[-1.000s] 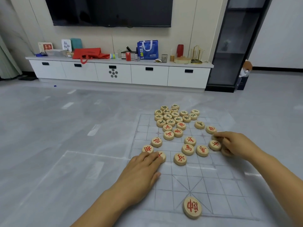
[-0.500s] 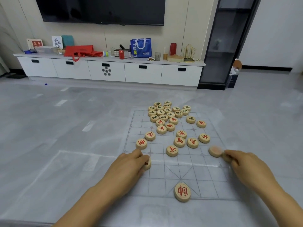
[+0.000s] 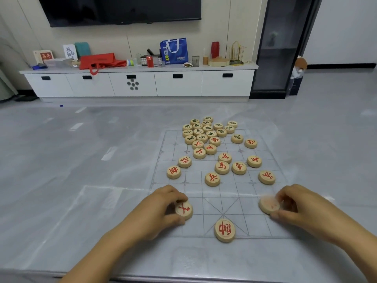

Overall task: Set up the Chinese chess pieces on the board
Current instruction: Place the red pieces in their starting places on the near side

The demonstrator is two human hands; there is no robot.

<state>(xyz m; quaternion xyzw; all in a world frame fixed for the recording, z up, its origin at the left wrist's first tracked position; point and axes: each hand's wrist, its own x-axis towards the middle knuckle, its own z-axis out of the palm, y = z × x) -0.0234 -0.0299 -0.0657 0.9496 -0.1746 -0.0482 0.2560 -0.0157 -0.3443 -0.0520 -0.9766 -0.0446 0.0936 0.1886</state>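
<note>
- Bottom centre of the frame, the red general piece (image 3: 224, 230) lies flat on the near edge of the board (image 3: 240, 193). It sits between the two hands, and neither touches it.
- Lower left, the left hand (image 3: 159, 209) pinches a red disc (image 3: 184, 210) by its rim, thumb below and fingertips above, at the board's near-left squares. Whether the disc rests on the sheet, I cannot tell.
- Lower right, the right hand (image 3: 299, 205) pinches a blurred disc (image 3: 268, 205) the same way at the near-right lines. Its character is unreadable.
- These look like small wooden discs: light, stiff and smooth-faced. The rim is the place to hold them, and a hard set-down could nudge the thin clear sheet.
- Mid-frame, loose red pieces (image 3: 222, 167) lie scattered across the grid, well beyond both hands.
- Farther up, the dark-lettered cluster (image 3: 206, 129) sits packed at the board's far edge, several pieces touching and all unsorted.
</note>
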